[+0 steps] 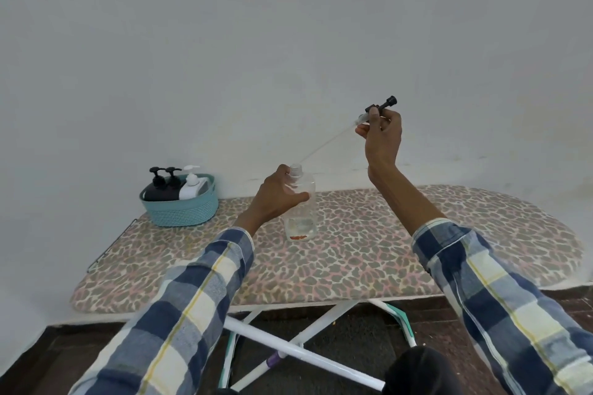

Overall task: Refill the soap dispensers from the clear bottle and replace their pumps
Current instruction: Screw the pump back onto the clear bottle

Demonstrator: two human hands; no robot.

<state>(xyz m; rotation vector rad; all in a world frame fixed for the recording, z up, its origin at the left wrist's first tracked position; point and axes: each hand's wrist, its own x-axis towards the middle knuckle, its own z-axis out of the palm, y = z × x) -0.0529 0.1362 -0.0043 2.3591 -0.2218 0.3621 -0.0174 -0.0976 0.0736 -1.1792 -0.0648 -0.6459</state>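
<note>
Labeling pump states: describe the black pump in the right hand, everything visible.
The black pump is out of the clear bottle, held up at a slant in the air. Its dark plastic head and collar sit at the upper right; a clear housing and a thin, pale dip tube run down-left, the tip ending just above the bottle's open neck. The right hand pinches it below the head. The left hand grips the bottle.

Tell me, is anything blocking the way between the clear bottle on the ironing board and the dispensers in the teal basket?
Nothing visible does. The clear bottle, gripped by the left hand, stands right of the teal basket holding the dispensers, with only bare board cover between them.
</note>
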